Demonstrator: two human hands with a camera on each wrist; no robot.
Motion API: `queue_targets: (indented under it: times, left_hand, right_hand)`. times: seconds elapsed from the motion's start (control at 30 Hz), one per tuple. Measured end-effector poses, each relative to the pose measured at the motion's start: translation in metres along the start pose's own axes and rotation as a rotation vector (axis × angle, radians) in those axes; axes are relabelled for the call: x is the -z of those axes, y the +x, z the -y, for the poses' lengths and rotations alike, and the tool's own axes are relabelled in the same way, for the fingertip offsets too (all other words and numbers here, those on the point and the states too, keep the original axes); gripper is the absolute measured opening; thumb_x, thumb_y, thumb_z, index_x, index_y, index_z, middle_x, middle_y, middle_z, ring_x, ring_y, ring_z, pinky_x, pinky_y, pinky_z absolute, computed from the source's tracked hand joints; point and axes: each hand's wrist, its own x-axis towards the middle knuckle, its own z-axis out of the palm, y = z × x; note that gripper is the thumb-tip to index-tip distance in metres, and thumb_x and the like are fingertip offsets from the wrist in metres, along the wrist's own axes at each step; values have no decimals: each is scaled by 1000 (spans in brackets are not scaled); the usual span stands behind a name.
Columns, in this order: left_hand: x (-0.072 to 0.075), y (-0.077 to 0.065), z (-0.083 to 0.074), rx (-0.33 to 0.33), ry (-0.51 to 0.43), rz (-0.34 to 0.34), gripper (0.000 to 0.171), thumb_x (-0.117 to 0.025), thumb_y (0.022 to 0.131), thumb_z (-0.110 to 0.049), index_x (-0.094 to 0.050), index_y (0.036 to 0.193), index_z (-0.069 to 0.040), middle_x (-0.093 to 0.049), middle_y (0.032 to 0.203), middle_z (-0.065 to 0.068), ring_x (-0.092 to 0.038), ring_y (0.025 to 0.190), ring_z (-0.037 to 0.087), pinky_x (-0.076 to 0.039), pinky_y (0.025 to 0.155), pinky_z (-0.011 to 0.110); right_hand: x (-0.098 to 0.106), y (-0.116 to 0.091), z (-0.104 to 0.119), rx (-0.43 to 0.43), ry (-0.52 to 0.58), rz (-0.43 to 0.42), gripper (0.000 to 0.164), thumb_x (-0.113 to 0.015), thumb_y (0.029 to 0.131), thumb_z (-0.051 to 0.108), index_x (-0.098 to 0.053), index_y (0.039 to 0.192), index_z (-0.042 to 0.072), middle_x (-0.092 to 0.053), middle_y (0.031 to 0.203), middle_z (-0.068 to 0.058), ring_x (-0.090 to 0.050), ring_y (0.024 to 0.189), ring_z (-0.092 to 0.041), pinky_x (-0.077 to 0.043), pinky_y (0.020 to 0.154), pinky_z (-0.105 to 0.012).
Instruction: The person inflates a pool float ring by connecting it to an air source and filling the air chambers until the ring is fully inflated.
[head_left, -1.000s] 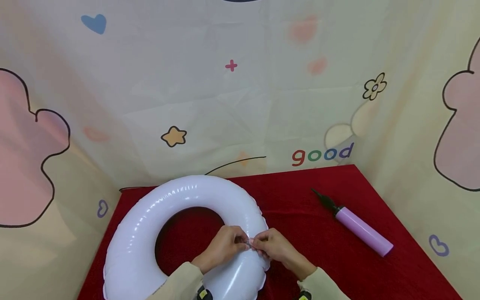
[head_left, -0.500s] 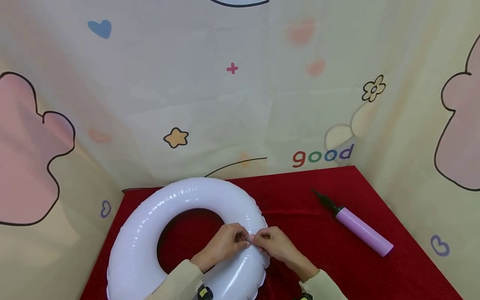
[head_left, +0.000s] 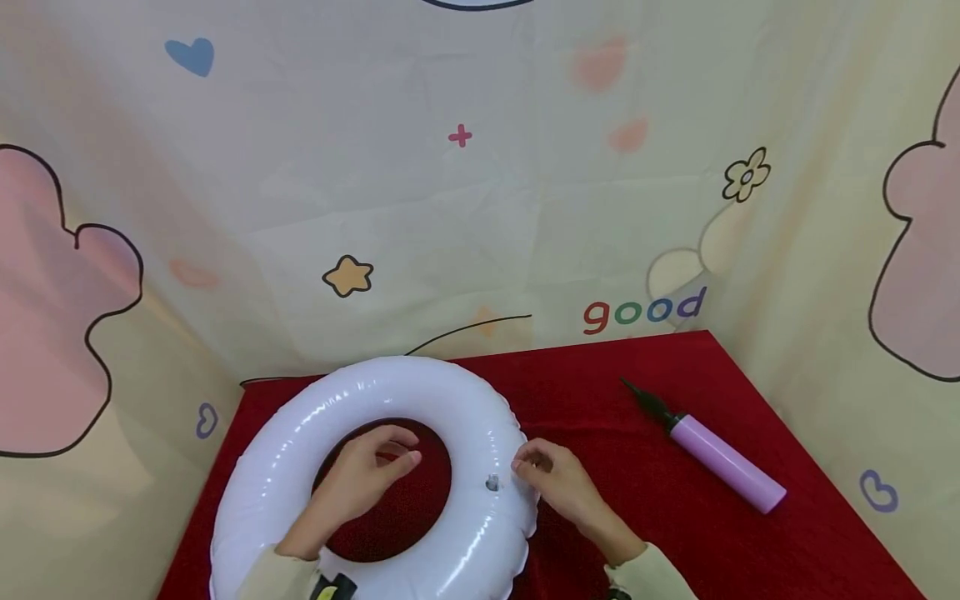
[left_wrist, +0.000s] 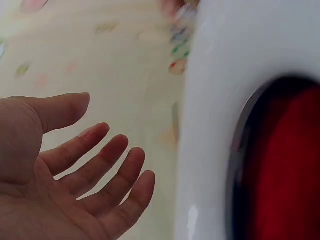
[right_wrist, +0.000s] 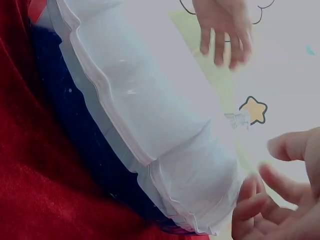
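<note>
A white inflated swim ring point(head_left: 262, 475) lies on the red cloth, its dark blue underside showing in the right wrist view. On its right part a small clear air valve point(head_left: 492, 482) stands out from the surface, also seen in profile as a valve point(right_wrist: 240, 120) in the right wrist view. My left hand point(head_left: 365, 471) hovers over the ring's hole, fingers spread and holding nothing; the left wrist view shows the bare palm. At the ring's right outer edge is my right hand point(head_left: 557, 482), fingers loosely bent and nothing between them, just right of the valve.
A pink hand pump point(head_left: 727, 461) with a black nozzle lies on the red cloth point(head_left: 660, 533) to the right. Behind and at both sides hangs a printed curtain point(head_left: 420, 200) with cartoon shapes and the word "good".
Both hands were pinching at the valve; they have let go of it. My left hand has moved left over the hole, my right hand slightly right, and the valve now shows.
</note>
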Motion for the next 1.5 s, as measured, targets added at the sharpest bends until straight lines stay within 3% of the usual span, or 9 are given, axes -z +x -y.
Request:
queue_targets:
  times: [0.2, 0.37, 0.47, 0.57, 0.77, 1.03, 1.13, 1.23, 1.5]
  left_hand:
    - [80, -21, 37, 168, 47, -237, 43, -58, 98, -37, -56, 132, -11, -60, 133, 16, -56, 124, 33, -51, 96, 38]
    - [122, -42, 96, 353, 104, -223, 70, -49, 99, -49, -29, 152, -7, -30, 155, 28, -32, 139, 49, -37, 104, 64]
    - [137, -55, 136, 437, 65, -171, 83, -47, 98, -55, -14, 156, -6, -15, 160, 29, -21, 142, 53, -30, 106, 68]
    - [143, -66, 167, 495, -45, -110, 91, -44, 97, -60, -1, 157, -7, -5, 162, 28, -15, 144, 53, -28, 109, 66]
    - [130, -75, 200, 533, -305, 1, 88, -39, 100, -56, 9, 157, -10, -1, 162, 27, -18, 146, 41, -44, 104, 52]
    - [113, -80, 214, 564, -440, 21, 80, -47, 100, -51, -3, 158, -19, -1, 165, 18, -25, 142, 34, -40, 102, 52]
    - [110, -78, 210, 544, -428, 9, 79, -48, 99, -52, -6, 158, -21, -5, 165, 15, -36, 135, 22, -42, 100, 47]
    - [106, -71, 193, 514, -408, -13, 78, -49, 98, -54, -10, 158, -22, -10, 165, 13, -40, 130, 16, -45, 97, 42]
    - [67, -43, 137, 438, -400, -112, 79, -58, 92, -54, -23, 156, -24, -19, 164, 12, -34, 142, 36, -51, 95, 47]
  right_hand:
    - [3, 3, -3, -14, -4, -81, 38, -70, 89, 25, -59, 124, 15, -60, 125, -10, -60, 107, -26, -54, 76, -35]
    - [1, 6, -9, -27, -21, -16, 60, -69, 90, 30, -45, 142, 16, -44, 146, -17, -50, 128, -40, -54, 87, -51]
    - [-2, 9, -12, -49, -6, 39, 67, -69, 90, 34, -38, 147, 17, -39, 152, -17, -49, 130, -42, -54, 87, -54]
    - [-3, 12, -14, -79, 17, 72, 71, -68, 90, 36, -35, 150, 17, -37, 153, -17, -51, 127, -41, -54, 86, -55]
    - [-6, 20, -22, -126, 15, 96, 74, -68, 90, 41, -32, 151, 19, -41, 149, -16, -52, 127, -39, -49, 94, -59]
    - [-11, 25, -29, -139, 109, 145, 71, -68, 90, 42, -34, 149, 22, -42, 147, -16, -48, 129, -40, -50, 91, -58]
    - [-5, 25, -30, -132, 112, 124, 69, -68, 90, 41, -35, 149, 24, -43, 148, -16, -48, 129, -40, -50, 91, -58]
    - [9, 25, -30, -123, 106, 93, 68, -67, 91, 41, -36, 149, 25, -45, 146, -16, -51, 127, -38, -51, 90, -57]
    - [74, 23, -41, -170, 75, 59, 75, -63, 91, 51, -29, 152, 25, -38, 152, -18, -48, 131, -40, -49, 96, -57]
